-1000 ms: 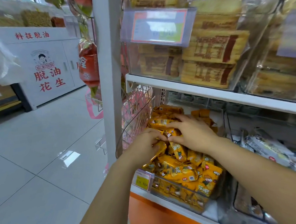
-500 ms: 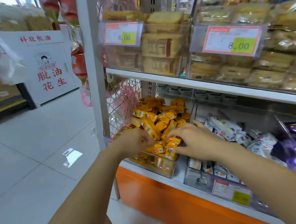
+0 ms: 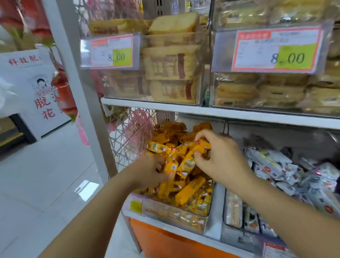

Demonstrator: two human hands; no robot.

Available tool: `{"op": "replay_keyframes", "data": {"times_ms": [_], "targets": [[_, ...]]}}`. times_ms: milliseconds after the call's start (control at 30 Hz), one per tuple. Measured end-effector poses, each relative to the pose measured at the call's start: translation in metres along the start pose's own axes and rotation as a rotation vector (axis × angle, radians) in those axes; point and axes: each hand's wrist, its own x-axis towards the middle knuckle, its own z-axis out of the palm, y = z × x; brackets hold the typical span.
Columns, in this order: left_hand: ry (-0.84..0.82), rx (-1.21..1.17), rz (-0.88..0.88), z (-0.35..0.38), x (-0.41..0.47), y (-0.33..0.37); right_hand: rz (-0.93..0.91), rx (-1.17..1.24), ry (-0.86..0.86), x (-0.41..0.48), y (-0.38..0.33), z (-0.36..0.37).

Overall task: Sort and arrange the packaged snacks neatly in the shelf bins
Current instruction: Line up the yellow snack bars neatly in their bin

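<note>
The right hand (image 3: 222, 157) has risen from the bin's (image 3: 179, 213) front edge to above its middle, fingers now pinching one orange packet (image 3: 202, 147). The left hand (image 3: 153, 169), at the bin's left side, still grips a second packet (image 3: 172, 167). The pile (image 3: 190, 189) stays jumbled, so tidying looks unfinished.

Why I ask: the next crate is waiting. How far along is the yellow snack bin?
Early stage. Done: some packets look lined up behind the bin's front wall. In hand: the left hand grips packets in the yellow pile; the right hand pinches one yellow packet above it. Left: the pile lies jumbled, as do the white packets next door.
</note>
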Motion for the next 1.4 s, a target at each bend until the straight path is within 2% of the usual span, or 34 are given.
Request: {"op": "replay_keyframes", "data": {"times_ms": [100, 167, 300, 367, 500, 600, 733, 833, 900, 1000, 1133, 1300, 1400], "targets": [[0.202, -0.301, -0.014, -0.015, 0.004, 0.000, 0.043, 0.029, 0.101, 0.009, 0.000, 0.007], [0.300, -0.432, -0.014, -0.019, 0.012, 0.003, 0.061, -0.042, 0.156, 0.013, 0.004, 0.012], [0.470, -0.344, -0.049, -0.016, 0.034, 0.010, 0.089, -0.363, 0.245, 0.022, 0.015, 0.023], [0.514, -0.375, -0.059, -0.022, 0.043, 0.012, 0.127, -0.461, 0.261, 0.029, 0.018, 0.023], [0.427, -0.359, -0.071, -0.035, 0.056, 0.013, 0.233, -0.568, -0.027, 0.038, 0.015, 0.022], [0.275, -0.221, -0.062, -0.037, 0.058, 0.008, 0.263, -0.515, -0.088, 0.036, -0.004, 0.021], [0.221, -0.279, 0.049, -0.041, 0.048, -0.008, 0.152, -0.353, -0.136, 0.032, -0.033, 0.026], [0.111, -0.315, 0.137, -0.047, 0.028, -0.020, 0.084, -0.233, -0.300, 0.031, -0.048, 0.048], [0.012, -0.278, 0.193, -0.048, 0.015, -0.030, 0.035, -0.229, -0.461, 0.031, -0.053, 0.067], [-0.100, -0.099, 0.245, -0.045, -0.004, -0.046, -0.002, -0.342, -0.583, 0.030, -0.057, 0.087], [-0.091, 0.049, 0.254, -0.031, -0.021, -0.058, -0.042, -0.571, -0.621, 0.029, -0.055, 0.096], [-0.063, 0.053, 0.203, -0.024, -0.017, -0.061, 0.121, -0.493, -0.593, 0.040, -0.036, 0.078], [-0.080, 0.087, 0.181, -0.017, -0.005, -0.053, 0.138, -0.404, -0.491, 0.039, -0.034, 0.071]]}}
